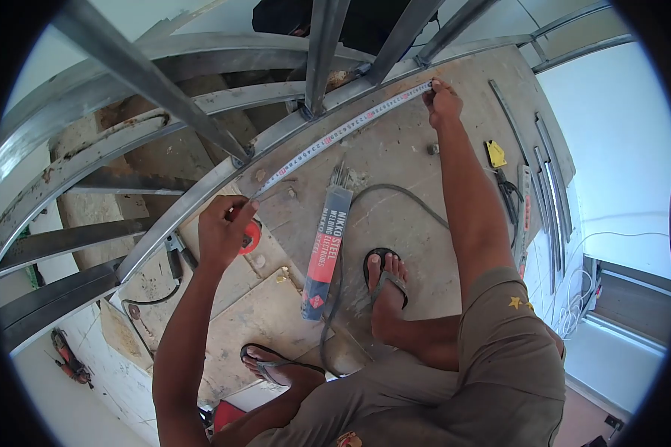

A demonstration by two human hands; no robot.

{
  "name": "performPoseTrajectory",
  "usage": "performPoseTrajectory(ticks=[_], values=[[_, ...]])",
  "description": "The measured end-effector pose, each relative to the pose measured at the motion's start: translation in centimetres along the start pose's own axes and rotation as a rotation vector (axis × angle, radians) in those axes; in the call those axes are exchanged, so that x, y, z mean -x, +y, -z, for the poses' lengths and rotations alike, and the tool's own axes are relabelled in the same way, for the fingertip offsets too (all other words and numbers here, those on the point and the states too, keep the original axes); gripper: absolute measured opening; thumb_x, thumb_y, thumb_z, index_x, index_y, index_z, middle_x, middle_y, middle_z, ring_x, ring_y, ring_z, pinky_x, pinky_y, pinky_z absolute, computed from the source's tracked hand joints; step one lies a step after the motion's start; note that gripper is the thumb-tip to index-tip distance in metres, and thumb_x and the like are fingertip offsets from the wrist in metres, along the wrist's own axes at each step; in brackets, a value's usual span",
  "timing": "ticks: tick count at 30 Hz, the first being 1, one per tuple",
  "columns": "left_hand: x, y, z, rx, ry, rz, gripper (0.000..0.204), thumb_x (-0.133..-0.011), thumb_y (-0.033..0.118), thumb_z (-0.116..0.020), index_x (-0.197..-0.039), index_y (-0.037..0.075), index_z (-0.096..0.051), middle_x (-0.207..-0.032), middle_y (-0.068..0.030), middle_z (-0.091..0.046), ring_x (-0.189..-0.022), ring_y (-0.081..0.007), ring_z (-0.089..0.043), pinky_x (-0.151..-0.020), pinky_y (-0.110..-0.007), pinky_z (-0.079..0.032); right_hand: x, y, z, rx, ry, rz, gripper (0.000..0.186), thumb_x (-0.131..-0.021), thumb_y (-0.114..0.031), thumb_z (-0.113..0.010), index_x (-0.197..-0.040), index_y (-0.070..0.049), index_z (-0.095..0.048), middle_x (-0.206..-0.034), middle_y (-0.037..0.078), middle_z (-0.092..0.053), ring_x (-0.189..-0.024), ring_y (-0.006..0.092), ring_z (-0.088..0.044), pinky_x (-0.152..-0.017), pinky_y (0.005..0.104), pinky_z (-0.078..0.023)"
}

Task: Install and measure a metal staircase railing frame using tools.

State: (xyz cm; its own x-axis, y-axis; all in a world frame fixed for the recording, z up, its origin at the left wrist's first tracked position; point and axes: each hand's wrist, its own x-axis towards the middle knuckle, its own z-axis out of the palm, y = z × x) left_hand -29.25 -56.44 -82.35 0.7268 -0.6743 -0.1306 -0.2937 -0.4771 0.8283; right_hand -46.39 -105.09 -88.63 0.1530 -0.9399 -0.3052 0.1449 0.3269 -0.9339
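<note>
My left hand [224, 223] grips a red tape measure [250, 237], thumb by the start of the drawn-out white blade [341, 132]. The blade runs diagonally up along a curved steel rail [185, 208], where upright square tubes are joined. My right hand [443, 100] pinches the blade's far end near the rail. Below the blade lies an open blue and red box of welding rods [325, 254]. Right of my right forearm are a yellow triangular magnet [496, 153] and a black tool with cable.
Loose steel bars [552, 194] lie along the board's [395, 171] right side. A clamp tool [179, 261] lies by the rail at left. Beyond the railing are steps and a dark object. A cable loops past my sandalled feet; an orange power tool [70, 361] sits lower left.
</note>
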Motion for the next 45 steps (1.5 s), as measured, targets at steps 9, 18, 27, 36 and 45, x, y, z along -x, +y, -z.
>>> performPoseTrajectory(ticks=[9, 18, 27, 36, 45], values=[[-2.2, 1.6, -0.4, -0.059, 0.12, 0.123, 0.03, -0.089, 0.03, -0.071, -0.094, 0.0, -0.074, -0.069, -0.0103, -0.067, -0.058, -0.017, -0.06, -0.059, -0.03, -0.047, -1.1, -0.7, -1.7, 0.012, -0.034, 0.085, 0.011, -0.094, -0.008, -0.065, -0.103, -0.002, -0.067, -0.086, 0.004, -0.065, -0.07, 0.0137, -0.061, -0.066, 0.0284, -0.057], [-2.9, 1.9, -0.6, -0.231, 0.151, 0.179, 0.039, -0.09, 0.04, -0.068, -0.095, 0.001, -0.075, -0.071, -0.0162, -0.07, -0.061, -0.0226, -0.069, -0.062, -0.034, -0.051, -1.8, -0.9, -1.8, 0.085, -0.049, 0.168, 0.012, -0.094, -0.008, -0.065, -0.105, -0.002, -0.064, -0.088, 0.006, -0.066, -0.072, 0.0155, -0.064, -0.068, 0.029, -0.058], [-3.0, 1.5, -0.5, -0.22, 0.144, 0.155, 0.04, -0.09, 0.04, -0.067, -0.093, 0.001, -0.075, -0.067, -0.0145, -0.069, -0.058, -0.022, -0.068, -0.059, -0.034, -0.051, -0.9, -1.0, -2.2, 0.021, -0.04, 0.189, 0.009, -0.093, -0.005, -0.064, -0.101, -0.002, -0.062, -0.087, 0.007, -0.065, -0.071, 0.0151, -0.063, -0.065, 0.0296, -0.058], [-2.6, 0.8, -0.1, -0.293, 0.172, 0.196, 0.039, -0.09, 0.04, -0.067, -0.093, 0.002, -0.075, -0.071, -0.0151, -0.07, -0.063, -0.025, -0.07, -0.063, -0.036, -0.053, -1.8, 0.2, -2.2, 0.007, -0.08, 0.18, 0.008, -0.091, -0.004, -0.067, -0.098, -0.002, -0.063, -0.085, 0.007, -0.066, -0.071, 0.0166, -0.065, -0.064, 0.0302, -0.059], [-2.8, 1.2, -0.6, -0.34, 0.199, 0.234, 0.042, -0.089, 0.048, -0.064, -0.091, 0.008, -0.077, -0.072, -0.0137, -0.07, -0.069, -0.032, -0.07, -0.068, -0.041, -0.054, -3.6, -0.9, -1.4, 0.127, -0.09, 0.17, 0.018, -0.091, -0.008, -0.069, -0.104, 0.002, -0.062, -0.088, 0.011, -0.069, -0.073, 0.0177, -0.068, -0.068, 0.0298, -0.059]])
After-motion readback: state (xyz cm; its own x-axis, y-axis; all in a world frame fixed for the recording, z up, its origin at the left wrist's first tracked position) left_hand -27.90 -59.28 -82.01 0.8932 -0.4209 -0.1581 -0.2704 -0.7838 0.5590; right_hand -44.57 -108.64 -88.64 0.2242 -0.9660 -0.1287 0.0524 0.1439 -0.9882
